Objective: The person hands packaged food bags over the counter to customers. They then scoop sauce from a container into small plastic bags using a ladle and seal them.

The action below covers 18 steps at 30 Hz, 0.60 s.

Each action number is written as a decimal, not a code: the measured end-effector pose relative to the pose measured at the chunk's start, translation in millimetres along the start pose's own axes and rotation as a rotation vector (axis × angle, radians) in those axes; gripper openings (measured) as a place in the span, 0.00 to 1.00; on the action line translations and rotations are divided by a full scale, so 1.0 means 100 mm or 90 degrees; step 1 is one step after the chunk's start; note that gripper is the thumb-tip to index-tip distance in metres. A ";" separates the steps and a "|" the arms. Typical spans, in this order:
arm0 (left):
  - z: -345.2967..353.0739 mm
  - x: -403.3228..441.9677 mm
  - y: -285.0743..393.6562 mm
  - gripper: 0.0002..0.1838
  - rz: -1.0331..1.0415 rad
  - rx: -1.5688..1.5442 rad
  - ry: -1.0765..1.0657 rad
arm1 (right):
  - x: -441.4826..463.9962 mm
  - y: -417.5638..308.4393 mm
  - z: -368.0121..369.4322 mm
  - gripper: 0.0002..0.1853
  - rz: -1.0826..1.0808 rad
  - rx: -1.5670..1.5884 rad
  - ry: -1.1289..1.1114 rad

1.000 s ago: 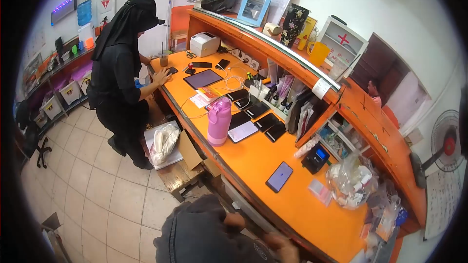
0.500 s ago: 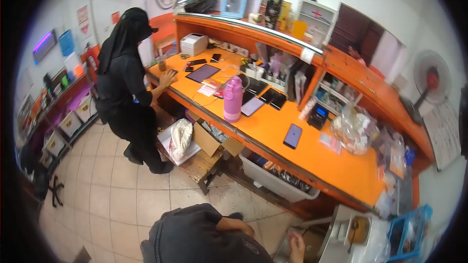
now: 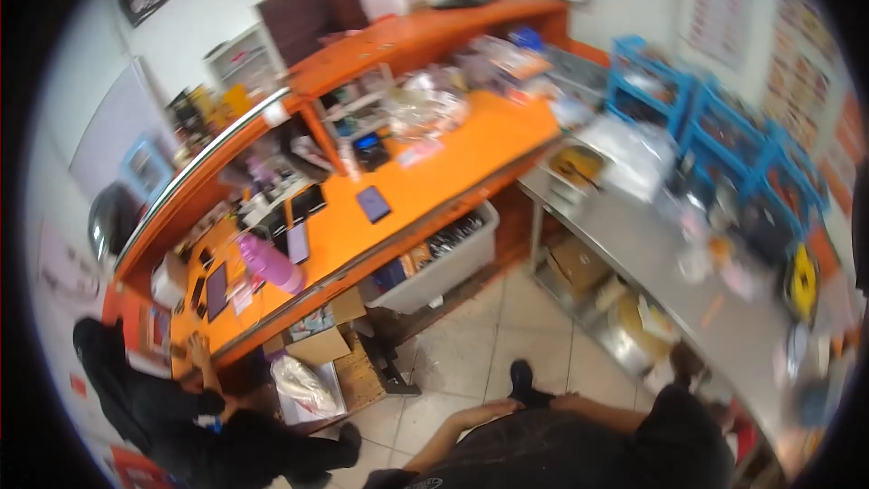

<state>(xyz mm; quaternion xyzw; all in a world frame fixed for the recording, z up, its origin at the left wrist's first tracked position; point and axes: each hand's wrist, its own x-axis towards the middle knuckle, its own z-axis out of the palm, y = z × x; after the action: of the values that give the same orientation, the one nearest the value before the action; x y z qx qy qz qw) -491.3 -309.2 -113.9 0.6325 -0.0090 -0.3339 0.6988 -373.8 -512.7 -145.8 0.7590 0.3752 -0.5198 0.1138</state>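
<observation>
My left hand (image 3: pixel 489 413) rests low in front of my dark shirt, near my thigh, its fingers stretched out and holding nothing I can see. Close beside it is my right hand (image 3: pixel 572 404), also at my lap; its fingers are too blurred to make out. One black shoe (image 3: pixel 522 382) of mine shows just beyond them on the tiles. Both hands are apart from the orange counter (image 3: pixel 434 183), where a pink bottle (image 3: pixel 270 263) and several phones, one a dark phone (image 3: pixel 372 205), stand or lie.
A co-worker in black (image 3: pixel 154 407) leans at the counter's left end, one hand on it. A metal table (image 3: pixel 670 254) with blue racks (image 3: pixel 724 140) stands on the right. Below the counter are a grey bin (image 3: pixel 453 273) and a low wooden bench (image 3: pixel 362 371) bearing a cardboard box (image 3: pixel 321 346).
My view has swung right, bringing the metal table and blue racks into sight. My right hand, earlier raised near the metal table, now lies by my left hand at my lap.
</observation>
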 end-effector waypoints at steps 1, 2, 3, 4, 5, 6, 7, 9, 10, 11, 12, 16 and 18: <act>0.21 -0.06 -0.02 0.26 -0.028 -0.051 -0.119 | 0.23 0.11 0.22 0.33 -0.035 0.071 0.006; 0.41 -0.13 -0.10 0.26 -0.063 -0.102 -0.196 | 0.45 0.22 0.45 0.31 -0.070 0.136 0.012; 0.52 -0.19 -0.17 0.25 -0.098 -0.145 -0.233 | 0.37 0.20 0.52 0.30 -0.067 0.132 0.060; 0.58 -0.20 -0.27 0.25 -0.129 -0.191 -0.215 | 0.23 0.17 0.49 0.29 -0.062 0.122 0.108; 0.57 -0.18 -0.37 0.25 -0.154 -0.231 -0.182 | 0.16 0.16 0.52 0.28 -0.065 0.144 0.139; 0.57 -0.13 -0.50 0.25 -0.171 -0.270 -0.141 | 0.12 0.14 0.53 0.27 -0.070 0.162 0.173; 0.55 -0.08 -0.59 0.24 -0.185 -0.294 -0.115 | 0.05 0.09 0.49 0.27 -0.069 0.171 0.173; 0.47 0.02 -0.71 0.24 -0.203 -0.322 -0.089 | -0.13 0.05 0.39 0.26 -0.110 0.222 0.147; 0.43 0.05 -0.76 0.24 -0.213 -0.325 -0.086 | -0.07 0.12 0.44 0.26 -0.106 0.230 0.158; 0.40 0.12 -0.76 0.23 -0.223 -0.319 -0.088 | 0.01 0.16 0.55 0.26 -0.137 0.262 0.191; 0.38 0.14 -0.71 0.23 -0.241 -0.321 -0.095 | 0.06 0.21 0.64 0.26 -0.168 0.296 0.224; 0.32 0.48 -0.28 0.24 -0.299 -0.252 -0.130 | -0.01 0.43 0.72 0.25 -0.122 0.292 0.211; 0.30 0.79 -0.01 0.24 -0.319 -0.212 -0.150 | -0.02 0.64 0.71 0.24 -0.137 0.356 0.262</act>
<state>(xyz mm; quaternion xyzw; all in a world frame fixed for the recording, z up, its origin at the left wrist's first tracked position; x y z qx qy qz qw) -443.4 -373.5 -141.1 0.4492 0.1212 -0.5632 0.6829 -380.3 -598.5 -188.8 0.8056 0.3117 -0.4475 -0.2314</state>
